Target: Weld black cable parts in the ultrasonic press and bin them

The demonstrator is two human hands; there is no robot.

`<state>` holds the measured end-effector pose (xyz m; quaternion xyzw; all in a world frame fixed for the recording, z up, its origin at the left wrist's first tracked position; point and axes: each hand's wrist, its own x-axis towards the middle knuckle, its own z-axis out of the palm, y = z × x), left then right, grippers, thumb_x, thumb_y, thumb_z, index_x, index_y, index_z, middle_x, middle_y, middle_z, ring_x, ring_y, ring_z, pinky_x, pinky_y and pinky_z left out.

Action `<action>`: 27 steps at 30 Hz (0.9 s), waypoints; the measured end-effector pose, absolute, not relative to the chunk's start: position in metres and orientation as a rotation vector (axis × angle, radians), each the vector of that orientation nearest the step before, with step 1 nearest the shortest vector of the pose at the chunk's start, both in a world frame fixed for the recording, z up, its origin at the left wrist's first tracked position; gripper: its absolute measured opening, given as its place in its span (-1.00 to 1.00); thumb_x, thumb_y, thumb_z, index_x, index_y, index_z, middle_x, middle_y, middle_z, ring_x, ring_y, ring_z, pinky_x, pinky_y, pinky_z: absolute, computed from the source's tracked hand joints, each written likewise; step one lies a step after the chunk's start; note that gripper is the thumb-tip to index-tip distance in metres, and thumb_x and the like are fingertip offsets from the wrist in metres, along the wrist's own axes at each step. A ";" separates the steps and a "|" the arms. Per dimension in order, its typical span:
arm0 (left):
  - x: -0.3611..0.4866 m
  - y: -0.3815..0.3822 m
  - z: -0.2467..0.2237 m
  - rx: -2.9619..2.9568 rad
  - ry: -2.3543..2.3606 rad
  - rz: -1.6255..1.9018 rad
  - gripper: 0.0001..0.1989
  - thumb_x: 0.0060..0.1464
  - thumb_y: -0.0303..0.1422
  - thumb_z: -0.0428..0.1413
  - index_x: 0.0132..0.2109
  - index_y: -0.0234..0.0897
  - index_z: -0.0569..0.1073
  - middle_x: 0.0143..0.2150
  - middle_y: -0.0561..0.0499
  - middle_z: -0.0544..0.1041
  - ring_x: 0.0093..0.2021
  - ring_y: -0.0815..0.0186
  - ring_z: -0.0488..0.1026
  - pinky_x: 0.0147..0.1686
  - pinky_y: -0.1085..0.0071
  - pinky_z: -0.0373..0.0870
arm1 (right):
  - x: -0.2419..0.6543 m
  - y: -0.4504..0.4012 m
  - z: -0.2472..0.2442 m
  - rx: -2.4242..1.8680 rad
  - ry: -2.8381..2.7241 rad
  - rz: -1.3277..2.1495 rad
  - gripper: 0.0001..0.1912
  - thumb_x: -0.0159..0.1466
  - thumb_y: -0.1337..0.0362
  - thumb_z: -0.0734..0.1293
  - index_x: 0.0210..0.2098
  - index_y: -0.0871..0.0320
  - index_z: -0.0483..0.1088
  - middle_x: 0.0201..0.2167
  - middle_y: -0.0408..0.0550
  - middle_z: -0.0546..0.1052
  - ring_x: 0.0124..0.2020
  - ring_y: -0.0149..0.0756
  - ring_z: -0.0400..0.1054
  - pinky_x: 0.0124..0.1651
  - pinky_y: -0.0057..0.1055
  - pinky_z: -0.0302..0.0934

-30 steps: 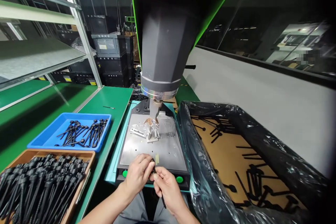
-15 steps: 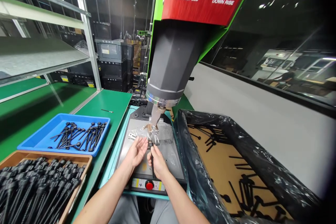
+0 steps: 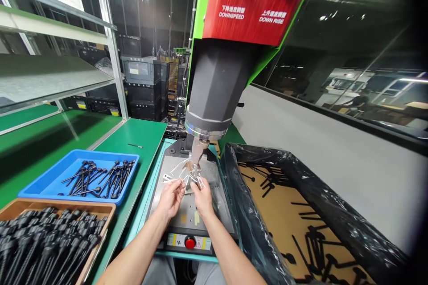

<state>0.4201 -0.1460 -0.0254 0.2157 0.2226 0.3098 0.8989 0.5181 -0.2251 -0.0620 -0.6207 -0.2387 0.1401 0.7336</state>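
Observation:
Below the metal horn (image 3: 199, 150) of the press, my left hand (image 3: 172, 197) is closed at the left side of the fixture, fingers pinched near clear film. Whatever it holds is too small to make out. My right hand (image 3: 202, 196) is closed at the fixture's right side, its fingertips by the shiny film; its hold is hidden too. Between and just beyond both hands, crinkled clear film (image 3: 187, 173) lies around the fixture on the grey metal plate (image 3: 182, 213). No black rod shows between my hands.
A blue tray (image 3: 33, 189) with black rods and a brown tray (image 3: 112, 213) full of black-headed rods stand at left. On the right is a black-lined box (image 3: 249, 200) with scattered rods. A red button (image 3: 190, 242) sits at the plate's front. The red-and-green press (image 3: 247, 22) rises above.
The black rod that was in my right hand is gone from view there. My left hand's fingers have closed, and my right hand has moved slightly up. The view has tilted up a little.

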 end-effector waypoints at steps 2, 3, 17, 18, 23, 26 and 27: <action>0.419 -0.147 -0.023 0.467 0.463 0.640 -0.86 -0.04 -0.57 0.27 -0.35 -0.37 0.45 -0.44 0.02 0.53 -0.47 0.40 0.53 -0.53 0.62 0.49 | 0.524 -0.227 -0.060 -1.393 -0.552 0.262 -0.63 0.11 0.13 0.43 -0.15 0.17 0.39 -0.26 -0.06 0.53 -0.23 -0.21 0.39 -0.07 -0.28 0.25; 0.418 -0.147 -0.022 0.471 0.466 0.639 -0.86 -0.04 -0.57 0.27 -0.35 -0.36 0.45 -0.43 0.02 0.53 -0.47 0.40 0.53 -0.53 0.62 0.49 | 0.526 -0.228 -0.059 -1.407 -0.566 0.244 -0.62 0.11 0.14 0.42 -0.12 0.17 0.41 -0.22 -0.02 0.54 -0.19 -0.18 0.40 -0.03 -0.24 0.24; 0.420 -0.153 -0.018 0.544 0.427 0.573 -0.78 -0.12 -0.47 0.36 -0.37 -0.35 0.45 -0.39 0.01 0.55 -0.42 0.41 0.53 -0.53 0.63 0.47 | 0.549 -0.211 -0.040 -1.383 -0.599 0.146 -0.65 0.11 0.15 0.42 -0.15 0.17 0.52 -0.08 0.06 0.53 -0.01 -0.11 0.36 0.10 -0.20 0.18; 0.420 -0.153 -0.019 0.549 0.431 0.573 -0.78 -0.13 -0.47 0.36 -0.37 -0.35 0.45 -0.39 0.01 0.55 -0.42 0.41 0.53 -0.53 0.63 0.47 | 0.551 -0.206 -0.039 -1.375 -0.593 0.164 -0.64 0.10 0.13 0.42 -0.14 0.17 0.51 -0.11 0.05 0.55 -0.05 -0.12 0.39 0.06 -0.21 0.22; 0.422 -0.152 -0.021 0.556 0.443 0.576 -0.77 -0.15 -0.46 0.37 -0.39 -0.35 0.44 -0.42 0.03 0.54 -0.43 0.41 0.53 -0.54 0.64 0.44 | 0.558 -0.188 -0.039 -1.351 -0.532 0.244 -0.53 0.03 0.04 0.45 -0.13 0.16 0.47 -0.25 0.00 0.58 -0.19 -0.12 0.44 -0.17 -0.27 0.31; 0.421 -0.149 -0.022 0.557 0.453 0.580 -0.77 -0.16 -0.46 0.37 -0.39 -0.35 0.45 -0.42 0.03 0.54 -0.44 0.41 0.53 -0.54 0.64 0.44 | 0.562 -0.187 -0.038 -1.335 -0.524 0.307 -0.49 -0.01 0.00 0.47 -0.14 0.16 0.47 -0.31 -0.01 0.57 -0.27 -0.13 0.46 -0.26 -0.30 0.32; 0.420 -0.149 -0.023 0.557 0.456 0.579 -0.77 -0.15 -0.46 0.37 -0.39 -0.35 0.45 -0.41 0.02 0.54 -0.44 0.41 0.53 -0.54 0.64 0.44 | 0.563 -0.188 -0.037 -1.328 -0.530 0.328 -0.47 -0.01 0.00 0.47 -0.13 0.15 0.47 -0.31 -0.01 0.58 -0.27 -0.13 0.46 -0.26 -0.30 0.32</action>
